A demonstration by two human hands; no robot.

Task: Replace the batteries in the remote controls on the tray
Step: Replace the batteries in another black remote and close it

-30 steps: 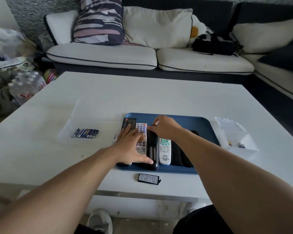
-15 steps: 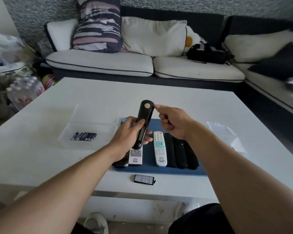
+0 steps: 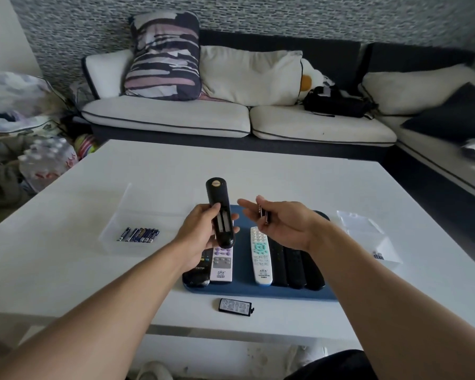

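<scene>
Above the tray (image 3: 242,290), the left hand (image 3: 200,231) is gripping a remote (image 3: 220,215), bay empty. The right hand (image 3: 281,224) is cupping spent batteries (image 3: 263,213); best dropped aside before fetching fresh cells (image 3: 139,235).

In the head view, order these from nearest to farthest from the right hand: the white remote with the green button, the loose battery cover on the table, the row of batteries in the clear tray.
1. White remote: on the blue tray, just below the right hand.
2. Battery cover: on the table before the tray, toward the person.
3. Row of batteries: far to the left, beyond the left hand.
</scene>
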